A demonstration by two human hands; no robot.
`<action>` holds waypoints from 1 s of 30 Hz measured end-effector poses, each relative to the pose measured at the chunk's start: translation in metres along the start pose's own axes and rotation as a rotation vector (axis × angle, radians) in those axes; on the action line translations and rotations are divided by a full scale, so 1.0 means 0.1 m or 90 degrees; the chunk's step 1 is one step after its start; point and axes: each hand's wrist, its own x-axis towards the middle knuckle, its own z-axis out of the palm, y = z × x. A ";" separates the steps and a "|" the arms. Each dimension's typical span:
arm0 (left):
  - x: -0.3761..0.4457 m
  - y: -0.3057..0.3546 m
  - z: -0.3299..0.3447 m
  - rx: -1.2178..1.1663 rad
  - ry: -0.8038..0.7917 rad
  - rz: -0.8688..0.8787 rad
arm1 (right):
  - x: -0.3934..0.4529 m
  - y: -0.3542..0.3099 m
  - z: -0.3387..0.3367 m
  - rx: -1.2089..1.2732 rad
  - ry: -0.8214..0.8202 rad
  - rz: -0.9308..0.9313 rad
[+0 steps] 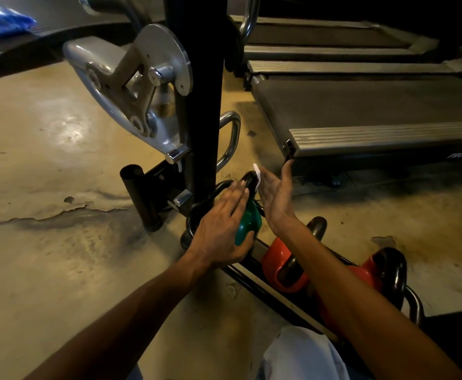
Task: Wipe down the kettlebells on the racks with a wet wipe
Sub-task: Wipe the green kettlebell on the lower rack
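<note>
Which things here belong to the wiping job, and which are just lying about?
Job: green kettlebell, two red kettlebells, rack, wet wipe, left hand, right hand.
Lying about: treadmills, silver machine arm, blue packet.

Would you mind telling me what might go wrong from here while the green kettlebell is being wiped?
The left hand rests flat on the green kettlebell, steadying rather than gripping it, so it might roll on the low rack. The wet wipe shows only as a sliver at the right hand, whose fingers look straight; it may slip out. Fingers could get pinched against the black upright.
</note>
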 end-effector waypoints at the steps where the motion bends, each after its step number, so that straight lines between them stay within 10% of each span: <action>1: 0.00 0.00 0.00 -0.001 -0.004 -0.001 | 0.00 0.02 0.00 0.011 -0.007 0.010; 30: -0.02 0.01 -0.10 -0.018 -0.026 0.003 | -0.08 -0.58 0.13 0.166 -0.108 0.325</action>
